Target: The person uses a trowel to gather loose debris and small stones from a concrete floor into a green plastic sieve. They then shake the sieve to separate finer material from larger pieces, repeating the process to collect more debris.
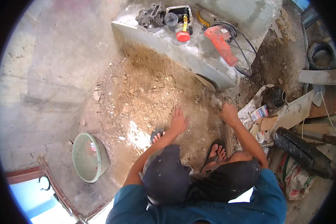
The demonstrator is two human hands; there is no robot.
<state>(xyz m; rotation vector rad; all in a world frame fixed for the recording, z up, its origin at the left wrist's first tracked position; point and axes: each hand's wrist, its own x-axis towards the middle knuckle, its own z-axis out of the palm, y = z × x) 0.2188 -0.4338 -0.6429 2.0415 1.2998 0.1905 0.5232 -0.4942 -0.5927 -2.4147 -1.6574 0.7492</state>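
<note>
My left hand (179, 122) is low over the loose soil (149, 97), palm down with its fingers stretched out. It holds nothing that I can see. To its right, my right hand (229, 112) is closed at the end of a dusty, pale piece (216, 100) that points toward the ledge. Its kind cannot be made out, and my fingers hide part of it. Just beyond, a flat, rounded board-like piece (205, 82) leans at the foot of the concrete ledge (156, 39). Small stones and crumbs of rubble lie scattered through the soil.
On the ledge lie a red corded power drill (222, 44), metal engine parts (152, 15) and a red-and-yellow tool (183, 33). A green basin (86, 157) stands at left. At right are a dark jar (274, 98), a black tube (304, 153), a sack (295, 179) and planks.
</note>
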